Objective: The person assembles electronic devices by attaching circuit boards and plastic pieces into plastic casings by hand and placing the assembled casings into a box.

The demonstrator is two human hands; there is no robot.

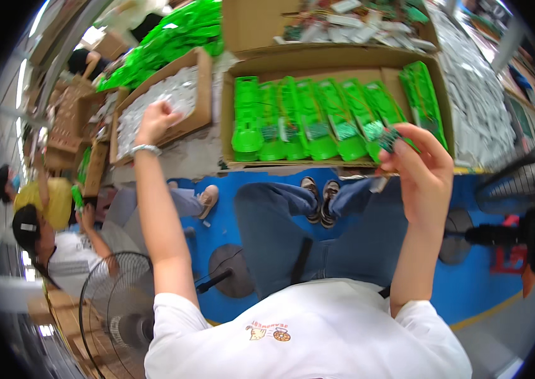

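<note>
As the head view shows it, the right hand [430, 170] is raised at the near right part of a long carton [337, 55], its grip closed on a small green circuit board [389, 140] between thumb and fingertips. The fingers cover part of the circuit board and its outline is blurred; its long axis seems to slant from lower left to upper right, but which end is which cannot be made out. A small pale piece [378, 184] shows just below the fingers; whether it is joined to the circuit board is unclear. Over an open box [205, 88] of small white parts [138, 117], the left hand [155, 123] has its fingers curled in, the tips too blurred to tell whether that grip holds anything.

Inside the long carton, green shells [247, 120] lie side by side, long axes running from near wall to far wall. The leftmost is nearly straight, its broad rounded end toward the person; several farther right lean, far ends to the left. Thin yellow wires along them are too fine to trace. Beyond, a second carton [258, 25] is cut off by the upper edge, and silvery-white strips [476, 95] at right blur together.
</note>
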